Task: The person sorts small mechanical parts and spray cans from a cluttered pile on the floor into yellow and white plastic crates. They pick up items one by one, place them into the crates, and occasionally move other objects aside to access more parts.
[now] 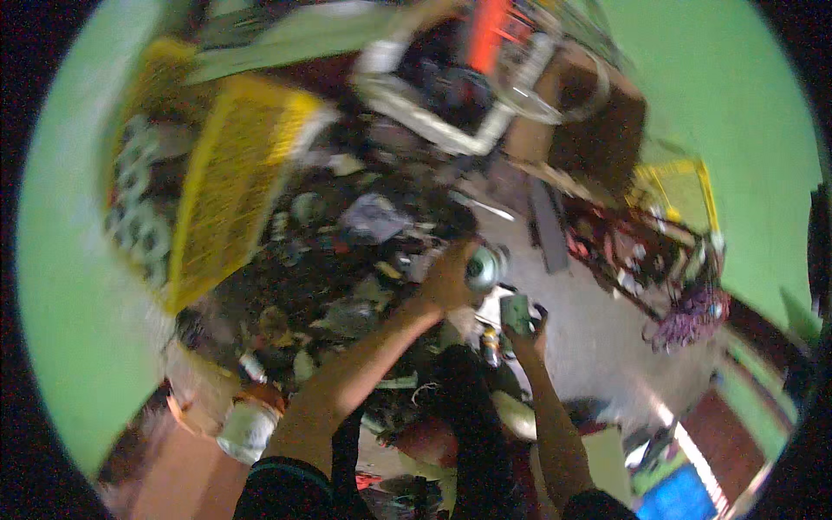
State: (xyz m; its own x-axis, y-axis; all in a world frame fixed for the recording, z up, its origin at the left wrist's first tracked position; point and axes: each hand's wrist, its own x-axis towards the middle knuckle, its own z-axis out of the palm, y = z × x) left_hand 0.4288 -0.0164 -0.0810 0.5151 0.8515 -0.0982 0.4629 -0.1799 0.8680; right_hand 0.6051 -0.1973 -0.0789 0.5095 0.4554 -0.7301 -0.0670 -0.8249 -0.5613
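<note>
My left hand (448, 276) is closed around a pale grey-green cylinder (485, 267), its round end facing up toward me. Close by, to the right and nearer me, my right hand (528, 336) grips a small dull-green piece (515, 310) with a boxy or cylindrical outline; blur hides its kind. A small can-like item (490, 347) with an orange-yellow band is on the floor just left of my right hand. Something white and flat (492, 305) lies between the two hands.
A heap of mixed scrap (334, 260) spreads to the left. Beyond it stands a yellow crate (230, 165). A cardboard box (598, 121) and a white frame (433, 121) are at the far side. Purple tangled cord (689, 319) lies right; a white bucket (249, 426) sits near left.
</note>
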